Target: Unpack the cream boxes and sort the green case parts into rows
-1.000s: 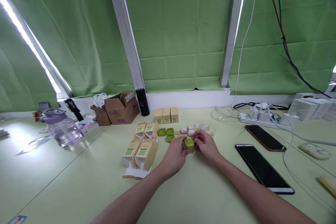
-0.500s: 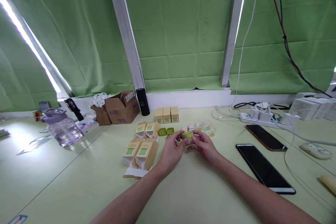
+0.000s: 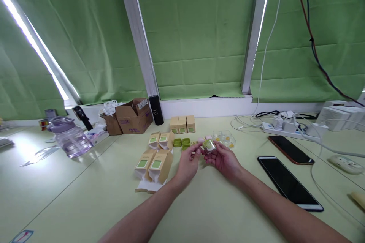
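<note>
Head view, from my remote seat: the small green container (image 3: 209,145) sits between the two hands near mid-table, tilted, its clear side shining. Whether it clears the table (image 3: 216,212) or brushes it I cannot tell.

Left hand (image 3: 187,163): grip closed on the container's left side, thumb nearest me. Right hand (image 3: 226,160): grip also closed on the container, at its right, fingers curled partly beneath it.

Just beyond the hands I log pale pink pieces (image 3: 201,140), partly hidden, and to their right several clear cups (image 3: 228,142) with yellow marks. Left of the pink pieces, green trays (image 3: 177,142) lie grouped, one partly covered by the left hand.

Left of the left forearm: four kraft cartons (image 3: 160,165), flaps open, in a nearer and a farther pair. Three closed boxes (image 3: 182,124) stand side by side behind the trays.

Right of the right forearm, a white-edged phone (image 3: 288,180) lies screen up, with a brown-edged phone (image 3: 291,149) beyond it and a white power strip (image 3: 295,133) farther back
</note>
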`<state>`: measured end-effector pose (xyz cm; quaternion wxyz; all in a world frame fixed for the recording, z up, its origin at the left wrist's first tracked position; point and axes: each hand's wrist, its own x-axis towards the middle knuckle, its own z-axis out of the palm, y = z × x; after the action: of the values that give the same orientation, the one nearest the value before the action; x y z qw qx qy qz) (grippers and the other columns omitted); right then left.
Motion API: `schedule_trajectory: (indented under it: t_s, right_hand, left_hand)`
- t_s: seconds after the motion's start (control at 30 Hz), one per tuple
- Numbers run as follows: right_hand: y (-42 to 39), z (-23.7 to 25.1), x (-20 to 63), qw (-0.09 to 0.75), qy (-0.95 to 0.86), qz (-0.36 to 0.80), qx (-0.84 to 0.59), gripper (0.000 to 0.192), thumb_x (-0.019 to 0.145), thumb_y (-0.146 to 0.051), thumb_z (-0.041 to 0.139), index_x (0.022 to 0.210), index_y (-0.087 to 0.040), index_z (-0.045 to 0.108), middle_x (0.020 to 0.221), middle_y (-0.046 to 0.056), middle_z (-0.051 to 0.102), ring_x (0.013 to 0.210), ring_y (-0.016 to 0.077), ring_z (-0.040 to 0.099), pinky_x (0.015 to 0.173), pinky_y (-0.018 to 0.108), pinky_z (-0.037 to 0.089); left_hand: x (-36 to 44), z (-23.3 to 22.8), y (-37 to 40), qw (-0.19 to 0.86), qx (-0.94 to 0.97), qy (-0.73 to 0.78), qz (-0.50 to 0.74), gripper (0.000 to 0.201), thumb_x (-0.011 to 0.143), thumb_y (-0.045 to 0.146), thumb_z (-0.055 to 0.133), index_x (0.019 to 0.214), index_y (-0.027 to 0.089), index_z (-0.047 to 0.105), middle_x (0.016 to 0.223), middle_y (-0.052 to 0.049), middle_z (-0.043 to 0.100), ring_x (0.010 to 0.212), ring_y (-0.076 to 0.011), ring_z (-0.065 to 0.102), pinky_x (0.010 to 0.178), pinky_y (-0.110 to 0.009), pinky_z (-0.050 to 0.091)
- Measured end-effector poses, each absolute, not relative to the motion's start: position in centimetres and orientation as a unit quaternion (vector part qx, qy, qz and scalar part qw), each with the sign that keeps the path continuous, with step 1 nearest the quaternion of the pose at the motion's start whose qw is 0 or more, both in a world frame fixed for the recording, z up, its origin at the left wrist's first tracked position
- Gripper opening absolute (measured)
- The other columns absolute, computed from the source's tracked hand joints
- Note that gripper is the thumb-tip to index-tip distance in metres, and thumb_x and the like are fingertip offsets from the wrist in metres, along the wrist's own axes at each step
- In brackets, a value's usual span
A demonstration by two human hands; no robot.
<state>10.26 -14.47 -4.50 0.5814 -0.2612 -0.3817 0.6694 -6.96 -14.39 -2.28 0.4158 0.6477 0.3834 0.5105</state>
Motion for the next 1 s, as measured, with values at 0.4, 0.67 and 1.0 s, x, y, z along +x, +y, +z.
schedule_trajectory:
  t_s: [0.4,0.67,1.0]
  right_hand:
    - [-15.3,-3.0,10.3,0.624,-0.426,0.576,-0.312,0.06,0.073,-0.047,0.088,0.12,-0.026,0.056,0.098,0.004,0.073,0.092,0.0249,0.072,0.077,0.044,0.064]
    - [-15.3,-3.1,9.7,0.655,-0.507,0.457,-0.325,0.069,0.068,-0.038,0.091,0.123,-0.029,0.051,0.117,0.007,0.071,0.111,0.0254,0.067,0.09,0.042,0.061]
    - [-15.6,-3.6,9.6,0.621,-0.536,0.475,-0.319,0.06,0.076,-0.038,0.085,0.125,-0.03,0.051,0.124,0.009,0.064,0.108,0.0236,0.066,0.089,0.041,0.06]
  left_hand:
    - [-7.2,-1.9,-14.4,0.473,0.596,0.393,0.517,0.051,0.088,0.057,0.067,0.114,0.014,0.077,0.095,-0.01,0.076,0.081,-0.0192,0.065,0.068,-0.027,0.051]
    - [-7.2,-1.7,-14.4,0.515,0.578,0.359,0.522,0.047,0.084,0.054,0.074,0.112,0.015,0.078,0.112,-0.012,0.077,0.094,-0.0229,0.069,0.079,-0.032,0.056]
    - [-7.3,-1.6,-14.3,0.444,0.557,0.401,0.577,0.03,0.079,0.04,0.08,0.094,0.015,0.077,0.095,-0.01,0.079,0.084,-0.0212,0.072,0.074,-0.032,0.059]
